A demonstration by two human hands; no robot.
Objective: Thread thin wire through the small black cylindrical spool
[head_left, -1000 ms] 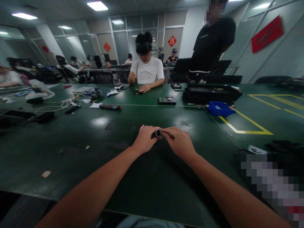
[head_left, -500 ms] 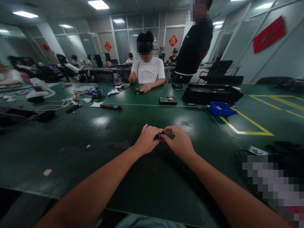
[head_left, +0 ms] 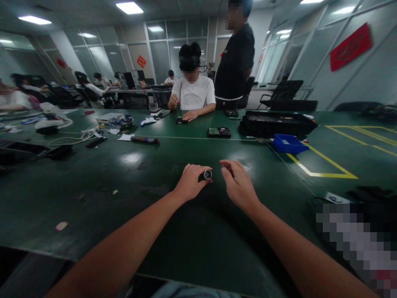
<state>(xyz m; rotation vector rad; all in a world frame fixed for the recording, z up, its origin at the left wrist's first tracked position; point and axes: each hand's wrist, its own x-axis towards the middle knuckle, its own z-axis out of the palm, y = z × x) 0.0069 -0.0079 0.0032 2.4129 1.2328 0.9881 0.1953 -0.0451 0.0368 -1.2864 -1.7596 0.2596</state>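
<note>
Black cylinder point(head_left: 207, 174), round end toward viewer, over green surface point(head_left: 173, 252), well in from near edge. Left hand point(head_left: 190, 182): thumb and fingers closed around cylinder. Right hand point(head_left: 238, 182): just beside, not touching cylinder, fingers loosely curled, small gap to thumb (cannot tell if anything sits inside). Toward far edge, well apart from hands: hard drive point(head_left: 218, 132), blue bin point(head_left: 288, 144) farther right.
</note>
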